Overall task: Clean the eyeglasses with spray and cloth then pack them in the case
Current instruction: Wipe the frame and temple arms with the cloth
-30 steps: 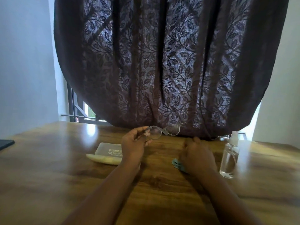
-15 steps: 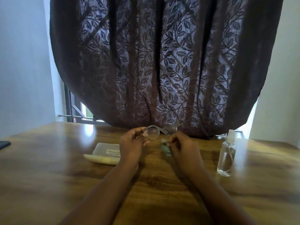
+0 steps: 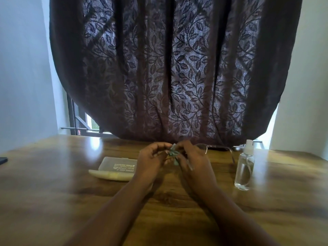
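Observation:
My left hand (image 3: 151,158) and my right hand (image 3: 190,157) meet above the middle of the wooden table (image 3: 53,192). Between them is a small teal cloth (image 3: 173,154), pinched by my right hand's fingers against the clear-framed eyeglasses (image 3: 202,148). My left hand's curled fingers hold the glasses at their left end, which is hidden by the cloth and fingers. One lens and a thin temple stick out to the right of my right hand. The pale open case (image 3: 117,168) lies on the table left of my hands. The clear spray bottle (image 3: 245,167) stands upright to the right.
A dark leaf-patterned curtain (image 3: 168,77) hangs just behind the table's far edge, with window bars (image 3: 76,121) showing at its lower left. A dark flat object (image 3: 2,159) lies at the table's left edge. White walls close both sides.
My right hand picked the teal cloth up off the table and brought it to the glasses. The glasses now stick out to the right of my hands.

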